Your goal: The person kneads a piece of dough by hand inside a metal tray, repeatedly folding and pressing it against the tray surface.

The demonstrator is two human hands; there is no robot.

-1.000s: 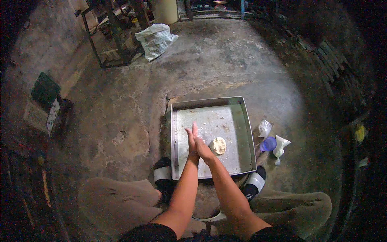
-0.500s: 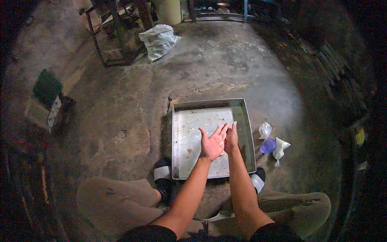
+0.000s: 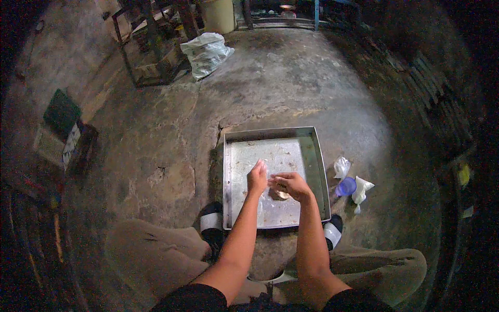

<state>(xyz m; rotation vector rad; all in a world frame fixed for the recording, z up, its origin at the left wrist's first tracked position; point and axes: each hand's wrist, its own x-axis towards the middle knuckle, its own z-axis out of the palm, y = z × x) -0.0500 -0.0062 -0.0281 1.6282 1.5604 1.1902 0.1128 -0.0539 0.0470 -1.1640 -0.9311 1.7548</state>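
A square metal tray (image 3: 244, 150) sits on the floor between my feet. Over its middle, my left hand (image 3: 258, 176) is held on edge with fingers stretched out, holding nothing. To its right, my right hand (image 3: 291, 183) hangs palm down over a pale lump of dough (image 3: 282, 194), fingers apart and slightly curved, partly blurred, tips close to my left hand. The dough is mostly hidden by the right hand; I cannot tell if they touch. Beside the tray at the right lie a blue plastic container (image 3: 345, 186), a bag of white powder (image 3: 362, 190) and a smaller clear bag (image 3: 341, 167).
My sandaled feet (image 3: 210, 221) flank the tray's near corners. A white sack (image 3: 207, 54) stands at the back near a dark metal frame (image 3: 138, 78) and a pale barrel (image 3: 217, 15). A green panel (image 3: 61, 112) is at the left, and slatted items (image 3: 426, 83) line the right.
My hands were pressed together left of the dough, then over it with the left palm turned up. Now they have parted: the left moved back leftward, the right lies flatter over the dough.
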